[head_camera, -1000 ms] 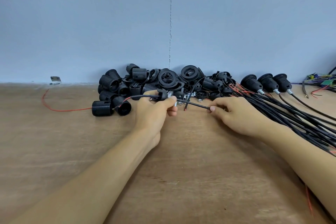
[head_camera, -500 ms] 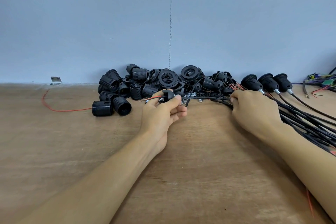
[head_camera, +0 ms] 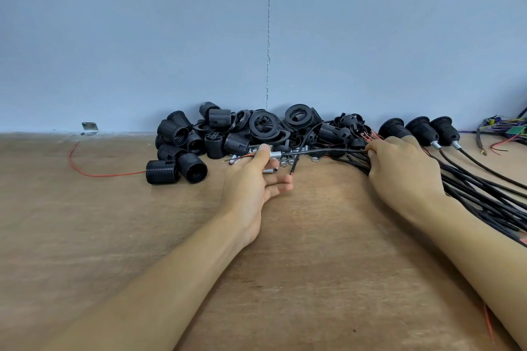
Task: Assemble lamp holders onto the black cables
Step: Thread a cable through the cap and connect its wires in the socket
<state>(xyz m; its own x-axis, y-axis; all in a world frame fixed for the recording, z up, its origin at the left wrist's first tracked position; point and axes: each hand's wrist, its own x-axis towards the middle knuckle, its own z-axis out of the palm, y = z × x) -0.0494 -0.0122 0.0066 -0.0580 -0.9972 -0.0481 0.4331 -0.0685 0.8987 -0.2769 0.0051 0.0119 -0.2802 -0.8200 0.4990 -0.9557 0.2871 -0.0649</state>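
Left hand (head_camera: 249,179) fingers are pinching the stiff metal sleeve (head_camera: 276,154) on the seemingly light, limp black cable (head_camera: 322,151); right hand (head_camera: 399,171) fingers are gripping it beyond.

1. Loose lamp holders (head_camera: 228,137): black ribbed shells and rings, heaped at the back of the tabletop (head_camera: 313,236), with 2 shells at the left front.
2. The black cables (head_camera: 479,194): a bundle fanning out to the right. 1 cable stretches leftward, with a silver tube (head_camera: 276,154) on its end.
3. 3 assembled holders (head_camera: 422,128) lie side by side at the right.
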